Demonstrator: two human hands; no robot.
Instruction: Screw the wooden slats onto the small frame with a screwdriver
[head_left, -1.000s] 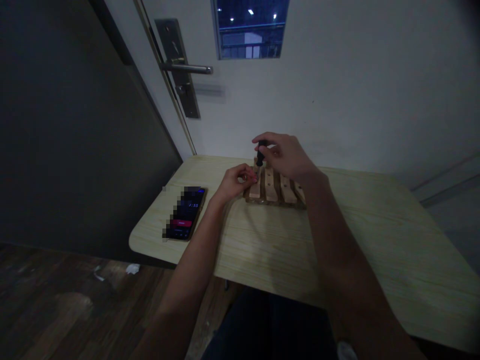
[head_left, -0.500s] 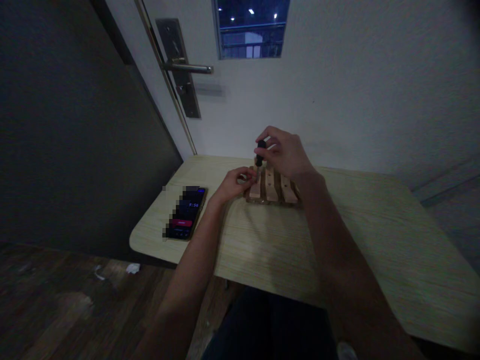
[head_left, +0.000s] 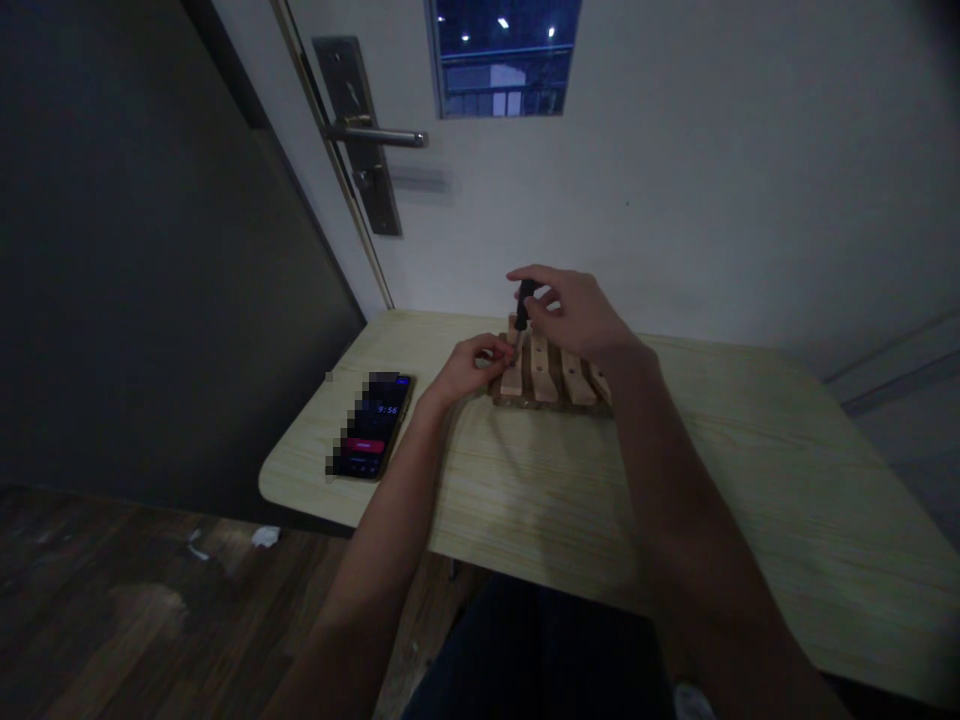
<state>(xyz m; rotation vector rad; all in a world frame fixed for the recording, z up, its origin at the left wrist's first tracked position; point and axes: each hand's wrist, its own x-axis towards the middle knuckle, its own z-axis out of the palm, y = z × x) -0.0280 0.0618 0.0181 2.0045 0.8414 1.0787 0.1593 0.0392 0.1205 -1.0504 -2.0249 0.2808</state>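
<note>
1. Right hand point(head_left: 574, 315) grips a black-handled screwdriver point(head_left: 523, 303), fingers wrapped round the top of the handle, tool upright, tip down at the left slat of the wooden slat piece point(head_left: 551, 376).
2. Left hand point(head_left: 471, 364) is pinched at the left edge of the slat piece, fingertips right beside the screwdriver tip; whether it pinches a screw is too small to tell.
3. Slat piece lies flat on the light wood table point(head_left: 675, 500), toward the far edge, near the wall; several pale slats with small holes.
4. Phone point(head_left: 373, 426) with lit screen lies on the table, left of the left hand, apart from it.
5. Door handle point(head_left: 379, 135) shows behind, upper left.
</note>
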